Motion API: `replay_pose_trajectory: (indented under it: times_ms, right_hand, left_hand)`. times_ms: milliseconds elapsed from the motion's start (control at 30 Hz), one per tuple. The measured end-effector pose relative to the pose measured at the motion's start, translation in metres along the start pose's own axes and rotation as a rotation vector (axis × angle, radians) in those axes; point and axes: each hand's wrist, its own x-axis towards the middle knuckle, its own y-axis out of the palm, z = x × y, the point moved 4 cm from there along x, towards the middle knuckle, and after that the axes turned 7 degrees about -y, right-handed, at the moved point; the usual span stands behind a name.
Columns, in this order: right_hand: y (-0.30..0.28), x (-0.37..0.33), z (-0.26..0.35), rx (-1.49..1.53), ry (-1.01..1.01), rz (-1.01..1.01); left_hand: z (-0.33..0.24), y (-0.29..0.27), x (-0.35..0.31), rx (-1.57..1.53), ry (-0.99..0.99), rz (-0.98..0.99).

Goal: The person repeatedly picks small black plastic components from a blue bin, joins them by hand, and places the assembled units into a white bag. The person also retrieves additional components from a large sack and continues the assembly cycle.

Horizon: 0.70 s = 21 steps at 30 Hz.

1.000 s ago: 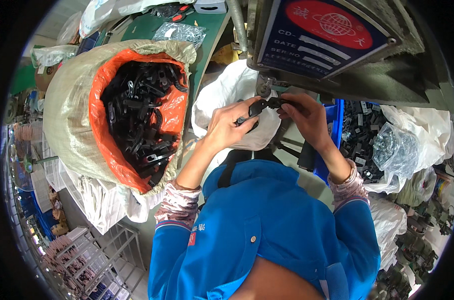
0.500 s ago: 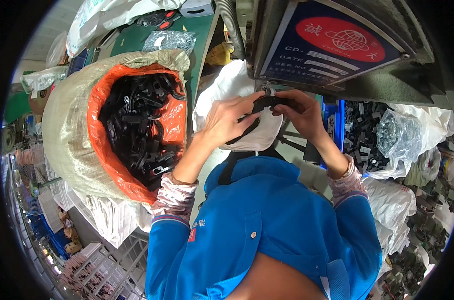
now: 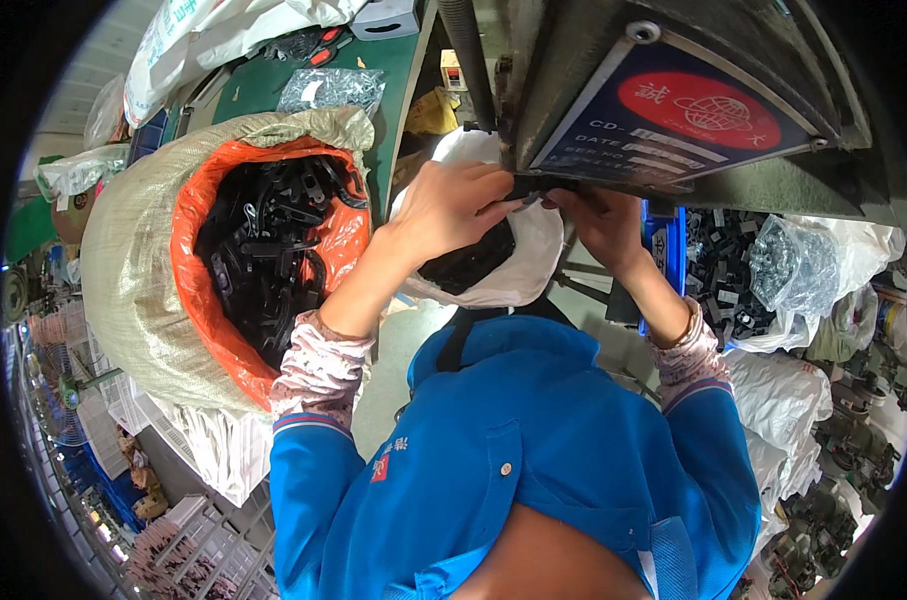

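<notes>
Head view: what is happening around the machine (image 3: 563,60)?

The left hand (image 3: 458,208) and right hand (image 3: 608,228) are both pinching a dark piece (image 3: 543,187) in nearly closed grips, just beneath it.

How far along is this looking?

One piece, seemingly unfinished, is being handled; black parts (image 3: 475,258) are lying in the white bag (image 3: 545,255), others (image 3: 263,240) are filling the orange-lined sack (image 3: 128,250). Nothing is showing which are finished.

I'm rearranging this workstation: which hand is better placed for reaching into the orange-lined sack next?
Likely the left hand: the orange-lined woven sack stands on that side, its mouth open. The right hand is farther across, nearer the blue bin.
</notes>
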Motion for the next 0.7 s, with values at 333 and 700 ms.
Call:
replay_pose_trajectory:
  times_ms: [333,700]
  right_hand:
    - [-0.002,0.000,-0.025,0.123,0.254,-0.008]
    - [-0.010,0.013,-0.026,-0.009,0.439,0.128]
  left_hand:
    - [0.025,0.018,0.009,-0.041,-0.197,0.247]
    - [0.013,-0.002,0.002,-0.081,-0.236,0.212]
